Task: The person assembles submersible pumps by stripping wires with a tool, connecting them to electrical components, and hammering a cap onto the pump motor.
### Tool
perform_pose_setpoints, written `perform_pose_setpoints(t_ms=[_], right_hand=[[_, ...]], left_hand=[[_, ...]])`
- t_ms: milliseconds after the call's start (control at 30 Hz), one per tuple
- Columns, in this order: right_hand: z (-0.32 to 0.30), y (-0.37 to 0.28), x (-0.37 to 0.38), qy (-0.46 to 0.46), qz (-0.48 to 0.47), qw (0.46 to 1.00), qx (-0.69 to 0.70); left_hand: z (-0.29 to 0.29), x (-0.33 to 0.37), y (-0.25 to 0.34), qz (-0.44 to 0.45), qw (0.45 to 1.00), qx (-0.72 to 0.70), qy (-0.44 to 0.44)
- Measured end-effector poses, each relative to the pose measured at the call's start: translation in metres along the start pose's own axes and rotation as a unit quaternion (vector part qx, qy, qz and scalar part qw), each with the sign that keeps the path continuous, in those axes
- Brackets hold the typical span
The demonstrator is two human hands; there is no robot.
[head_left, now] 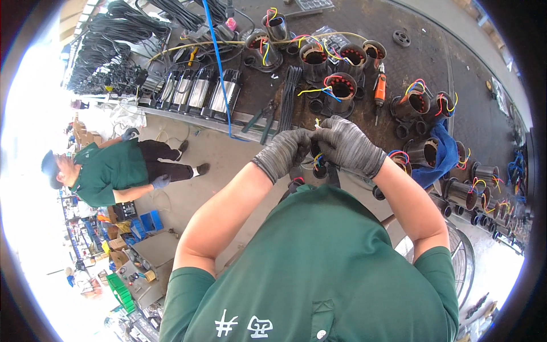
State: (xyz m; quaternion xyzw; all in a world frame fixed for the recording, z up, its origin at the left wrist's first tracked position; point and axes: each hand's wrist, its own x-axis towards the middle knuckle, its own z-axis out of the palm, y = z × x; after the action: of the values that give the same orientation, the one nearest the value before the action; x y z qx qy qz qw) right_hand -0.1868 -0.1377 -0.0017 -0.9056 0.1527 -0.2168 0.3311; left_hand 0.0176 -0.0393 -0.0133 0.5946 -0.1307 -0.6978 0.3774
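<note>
Just off the near edge of the crowded workbench [364, 23], with open floor to the left, a small motor stator [318, 165] with coloured wires, largely hidden and apparently dark, is clamped between the gloved left hand [285, 151] and right hand [346, 147].

Worktop [364, 23] ahead of the hands is crowded: motor stators [341, 86] with loose coloured wires, an orange screwdriver [379, 91], pliers [263, 117] and a blue cloth [441, 154]. Bare surface lies at the far right edge.
</note>
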Motion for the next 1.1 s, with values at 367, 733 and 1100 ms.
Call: perform_pose_setpoints(t_ms=[367, 733, 1100], right_hand=[[-0.003, -0.002, 0.004, -0.02, -0.036, 0.997, -0.069], [-0.002, 0.001, 0.002, -0.033, 0.01, 0.998, 0.052], [-0.001, 0.009, 0.001, -0.015, -0.032, 0.999, 0.03]], left_hand=[[-0.006, -0.002, 0.007, -0.026, 0.996, -0.044, -0.075], [-0.006, 0.003, 0.012, 0.183, 0.888, 0.421, 0.007], [0.013, -0.031, 0.025, 0.509, 0.49, 0.704, 0.071]])
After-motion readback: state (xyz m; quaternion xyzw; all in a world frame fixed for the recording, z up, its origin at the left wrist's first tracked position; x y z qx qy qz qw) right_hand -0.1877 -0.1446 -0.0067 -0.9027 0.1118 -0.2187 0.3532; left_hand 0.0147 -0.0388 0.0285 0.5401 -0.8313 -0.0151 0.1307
